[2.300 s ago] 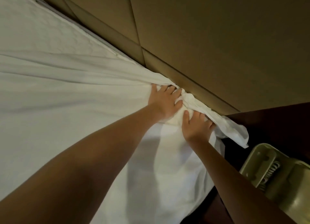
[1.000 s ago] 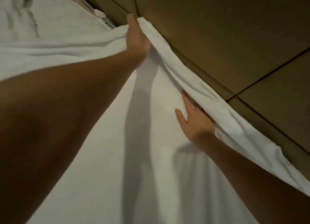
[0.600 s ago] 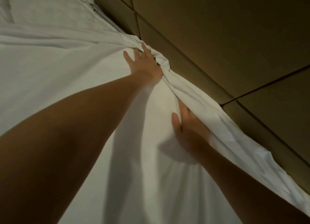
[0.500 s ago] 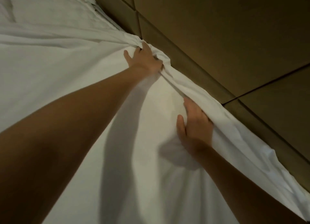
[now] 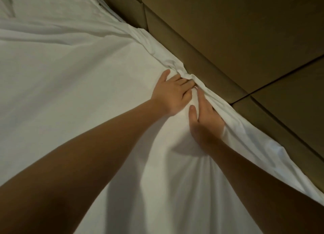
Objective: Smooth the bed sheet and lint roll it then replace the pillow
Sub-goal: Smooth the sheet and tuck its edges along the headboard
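White bed sheet (image 5: 70,93) spread across the view from 6 to 11 o'clock, with its loose edge bunched in a ridge against the tan padded headboard (image 5: 228,32) at 1 o'clock. Left hand (image 5: 172,95) just above centre, flat, fingers straight, fingertips pressed into the ridge. Right hand (image 5: 205,118) just beside it, at its 4 o'clock; thumb and forefinger straight on the sheet, outer fingers hidden under the fold. Uncovered mattress edge (image 5: 112,14) at 11 o'clock.
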Available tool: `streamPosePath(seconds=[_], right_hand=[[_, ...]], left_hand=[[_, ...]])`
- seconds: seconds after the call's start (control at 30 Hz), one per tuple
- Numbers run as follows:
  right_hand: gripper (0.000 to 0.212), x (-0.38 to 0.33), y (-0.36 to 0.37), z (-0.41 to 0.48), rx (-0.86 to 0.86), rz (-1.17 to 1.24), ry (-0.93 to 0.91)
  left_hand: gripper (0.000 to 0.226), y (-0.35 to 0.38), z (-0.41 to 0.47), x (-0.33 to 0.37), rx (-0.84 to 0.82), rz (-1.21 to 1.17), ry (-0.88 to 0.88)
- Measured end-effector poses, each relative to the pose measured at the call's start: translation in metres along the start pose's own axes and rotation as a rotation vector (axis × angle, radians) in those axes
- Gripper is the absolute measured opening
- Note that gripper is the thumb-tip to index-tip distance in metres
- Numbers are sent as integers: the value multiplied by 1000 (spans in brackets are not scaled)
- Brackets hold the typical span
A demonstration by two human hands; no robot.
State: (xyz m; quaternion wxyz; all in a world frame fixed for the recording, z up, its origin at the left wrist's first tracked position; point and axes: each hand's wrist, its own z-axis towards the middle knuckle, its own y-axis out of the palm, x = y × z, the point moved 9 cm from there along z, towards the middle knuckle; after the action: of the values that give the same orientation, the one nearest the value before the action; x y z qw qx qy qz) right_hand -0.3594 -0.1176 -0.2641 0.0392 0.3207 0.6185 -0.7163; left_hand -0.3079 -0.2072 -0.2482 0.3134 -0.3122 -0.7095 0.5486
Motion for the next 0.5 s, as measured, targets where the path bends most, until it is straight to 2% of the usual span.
streamPosePath(seconds=[0.07, 0.17, 0.23, 0.3, 0.4, 0.5], right_hand=[[53, -5, -8, -3, 60, 36, -41], [48, -13, -12, -5, 113, -19, -128], [44, -20, -15, -8, 157, -24, -211], [42, -36, -20, -6, 169, 21, -316], [48, -73, -6, 26, 7, -8, -385], [61, -117, 35, 69, -257, -169, -333]], left_hand=[[47, 1, 0, -2, 1, -37, 50], [50, -8, -15, -12, 93, -154, 97], [54, -16, -33, -42, 162, -152, -28], [54, -15, -59, -89, 131, -117, -264], [50, -10, -81, -152, -54, -117, -514], [52, -7, -79, -192, -130, -134, -626]])
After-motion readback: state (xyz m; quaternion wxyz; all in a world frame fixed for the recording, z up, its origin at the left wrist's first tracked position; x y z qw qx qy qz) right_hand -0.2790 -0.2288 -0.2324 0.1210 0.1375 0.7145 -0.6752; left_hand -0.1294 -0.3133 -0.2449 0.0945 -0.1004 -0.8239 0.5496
